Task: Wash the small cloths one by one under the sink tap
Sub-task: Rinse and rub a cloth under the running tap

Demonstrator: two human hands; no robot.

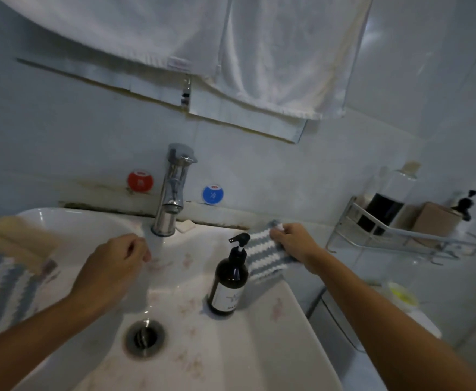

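Nearest the camera, the white sink [273, 348] fills the lower frame, its round metal drain [144, 337] sitting in the basin just below the left forearm. The front rim runs off the bottom edge, and the basin floor around the drain is bare apart from faint pinkish marks.

On the sink's left rim lies a pile of small cloths [2, 286], blue-and-white striped with a tan one on top (blurred, so the count is unclear); the pile overhangs the basin edge.

The left hand [112, 266] hovers over the basin with fingers loosely curled and holding nothing, its fingertips at the stream of water falling from the tap [172, 190]. Whether the water touches them I cannot tell.

To the right of the stream, a dark pump soap bottle [227, 283] stands upright on the sink's right ledge, between the two hands, narrowing the way across. Just behind it the right hand [293, 241] pinches a striped blue-and-white cloth [265, 255], which lies on the back right corner of the sink, near its edge.

A small white soap bar [185, 225] lies beside the tap base. On the wall behind are a red sticker [140, 180] and a blue sticker [213, 194]. Further right, a wire shelf [400, 235] holds bottles and a brown box. White towels [259, 52] hang above.
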